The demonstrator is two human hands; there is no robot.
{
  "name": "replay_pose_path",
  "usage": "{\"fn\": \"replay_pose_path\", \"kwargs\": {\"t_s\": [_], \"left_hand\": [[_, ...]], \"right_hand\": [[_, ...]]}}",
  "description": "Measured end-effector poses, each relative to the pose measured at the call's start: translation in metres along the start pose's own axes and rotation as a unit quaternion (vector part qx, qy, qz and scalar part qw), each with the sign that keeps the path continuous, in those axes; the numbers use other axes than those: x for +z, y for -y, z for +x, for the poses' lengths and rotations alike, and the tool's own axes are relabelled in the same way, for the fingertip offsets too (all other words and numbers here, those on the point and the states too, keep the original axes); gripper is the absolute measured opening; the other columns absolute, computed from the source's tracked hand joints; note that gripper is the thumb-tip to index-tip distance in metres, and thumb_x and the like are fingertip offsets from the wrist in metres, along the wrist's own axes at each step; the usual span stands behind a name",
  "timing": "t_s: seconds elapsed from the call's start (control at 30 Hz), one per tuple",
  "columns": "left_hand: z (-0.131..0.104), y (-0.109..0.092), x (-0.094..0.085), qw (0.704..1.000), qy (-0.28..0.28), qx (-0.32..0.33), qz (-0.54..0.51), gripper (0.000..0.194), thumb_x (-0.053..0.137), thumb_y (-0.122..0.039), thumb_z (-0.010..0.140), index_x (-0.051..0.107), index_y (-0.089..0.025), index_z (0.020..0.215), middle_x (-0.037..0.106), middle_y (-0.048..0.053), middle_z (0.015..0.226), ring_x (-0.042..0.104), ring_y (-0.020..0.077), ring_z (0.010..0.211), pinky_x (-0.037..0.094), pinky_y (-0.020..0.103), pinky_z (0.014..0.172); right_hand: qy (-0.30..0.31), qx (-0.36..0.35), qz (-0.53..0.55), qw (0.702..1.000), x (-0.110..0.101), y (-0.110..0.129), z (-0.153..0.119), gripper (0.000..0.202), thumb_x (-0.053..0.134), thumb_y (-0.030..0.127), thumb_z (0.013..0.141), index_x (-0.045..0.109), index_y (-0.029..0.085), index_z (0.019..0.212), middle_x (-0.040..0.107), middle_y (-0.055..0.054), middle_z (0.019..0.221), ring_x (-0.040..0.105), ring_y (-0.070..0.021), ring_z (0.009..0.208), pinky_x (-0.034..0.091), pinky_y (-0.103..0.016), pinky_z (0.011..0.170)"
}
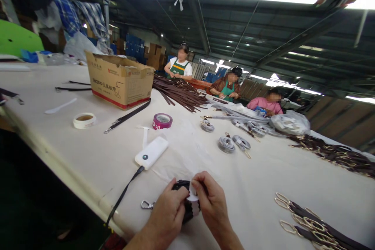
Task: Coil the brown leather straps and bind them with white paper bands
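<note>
Near the table's front edge, my left hand (168, 210) is wrapped round a coiled black strap (188, 214). A silver snap hook (147, 204) sticks out to the left of that hand. My right hand (213, 205) pinches a small white strip (192, 194) between thumb and forefinger, against the top of the coil. Part of the coil is hidden behind my fingers. Just beyond my hands lies a white power bank (151, 152) with a black cord (124, 193) running over the table edge.
A cardboard box (120, 82) stands at the back left, near a purple tape roll (162, 121) and a white tape roll (84, 120). Brown straps (181, 91), grey coiled straps (226, 144) and dark straps with gold rings (313, 224) lie about. Several people work across the table (258, 187).
</note>
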State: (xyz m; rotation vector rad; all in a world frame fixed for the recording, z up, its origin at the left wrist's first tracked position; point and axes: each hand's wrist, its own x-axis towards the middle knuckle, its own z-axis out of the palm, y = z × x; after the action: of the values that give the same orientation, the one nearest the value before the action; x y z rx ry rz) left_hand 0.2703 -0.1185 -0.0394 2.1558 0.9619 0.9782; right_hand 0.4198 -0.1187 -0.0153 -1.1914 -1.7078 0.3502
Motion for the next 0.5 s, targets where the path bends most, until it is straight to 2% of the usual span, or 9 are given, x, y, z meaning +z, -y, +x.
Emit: {"fn": "replay_pose_path", "kwargs": {"t_s": [0.1, 0.17, 0.23, 0.33, 0.4, 0.5], "left_hand": [[-0.002, -0.008, -0.010, 0.999, 0.017, -0.009, -0.041, 0.020, 0.029, -0.018, 0.091, 0.050, -0.021, 0.090, 0.060, 0.000, 0.079, 0.062, 0.0176, 0.083, 0.025, 0.043, 0.117], [-0.004, -0.013, -0.015, 0.998, 0.046, -0.006, -0.048, 0.014, 0.039, -0.024, 0.089, 0.050, -0.019, 0.096, 0.062, 0.003, 0.089, 0.061, 0.0201, 0.091, 0.023, 0.044, 0.117], [-0.005, -0.016, -0.016, 0.996, 0.078, -0.005, -0.036, 0.020, 0.049, -0.023, 0.084, 0.051, -0.017, 0.103, 0.063, 0.006, 0.097, 0.059, 0.0228, 0.097, 0.019, 0.048, 0.118], [-0.005, -0.015, -0.011, 0.994, 0.106, -0.011, -0.004, 0.030, 0.049, -0.018, 0.082, 0.051, -0.013, 0.111, 0.063, 0.011, 0.106, 0.057, 0.0254, 0.104, 0.016, 0.053, 0.118], [-0.004, -0.013, -0.006, 0.994, 0.106, -0.005, 0.013, 0.027, 0.046, -0.016, 0.085, 0.052, -0.013, 0.111, 0.063, 0.011, 0.107, 0.058, 0.0250, 0.103, 0.017, 0.053, 0.118], [-0.001, -0.010, -0.004, 0.994, 0.101, 0.013, 0.025, 0.019, 0.040, -0.019, 0.092, 0.055, -0.017, 0.105, 0.064, 0.007, 0.101, 0.060, 0.0217, 0.097, 0.021, 0.050, 0.117]], "right_hand": [[-0.026, -0.001, -0.005, 1.000, 0.001, 0.001, 0.000, 0.018, 0.050, 0.022, 0.094, 0.053, 0.023, 0.077, 0.051, 0.005, 0.066, 0.049, -0.0127, 0.058, 0.040, -0.021, 0.054], [-0.046, -0.005, -0.009, 0.999, 0.001, 0.001, -0.002, 0.017, 0.049, 0.022, 0.094, 0.053, 0.023, 0.077, 0.051, 0.005, 0.067, 0.049, -0.0128, 0.058, 0.040, -0.021, 0.054], [-0.062, -0.009, -0.014, 0.998, 0.000, 0.002, -0.004, 0.016, 0.049, 0.021, 0.094, 0.053, 0.023, 0.079, 0.051, 0.005, 0.066, 0.048, -0.0127, 0.056, 0.039, -0.022, 0.052], [-0.076, -0.026, -0.017, 0.997, -0.005, 0.005, -0.008, 0.017, 0.048, 0.020, 0.095, 0.052, 0.023, 0.079, 0.050, 0.005, 0.066, 0.048, -0.0126, 0.056, 0.039, -0.022, 0.051], [-0.061, -0.064, -0.015, 0.996, -0.009, 0.008, -0.011, 0.017, 0.047, 0.017, 0.095, 0.052, 0.023, 0.080, 0.052, 0.003, 0.069, 0.050, -0.0132, 0.060, 0.042, -0.022, 0.055], [-0.007, -0.151, -0.016, 0.988, -0.018, 0.012, -0.019, 0.016, 0.046, 0.010, 0.094, 0.055, 0.022, 0.089, 0.058, -0.001, 0.077, 0.056, -0.0148, 0.069, 0.046, -0.024, 0.063]]}}
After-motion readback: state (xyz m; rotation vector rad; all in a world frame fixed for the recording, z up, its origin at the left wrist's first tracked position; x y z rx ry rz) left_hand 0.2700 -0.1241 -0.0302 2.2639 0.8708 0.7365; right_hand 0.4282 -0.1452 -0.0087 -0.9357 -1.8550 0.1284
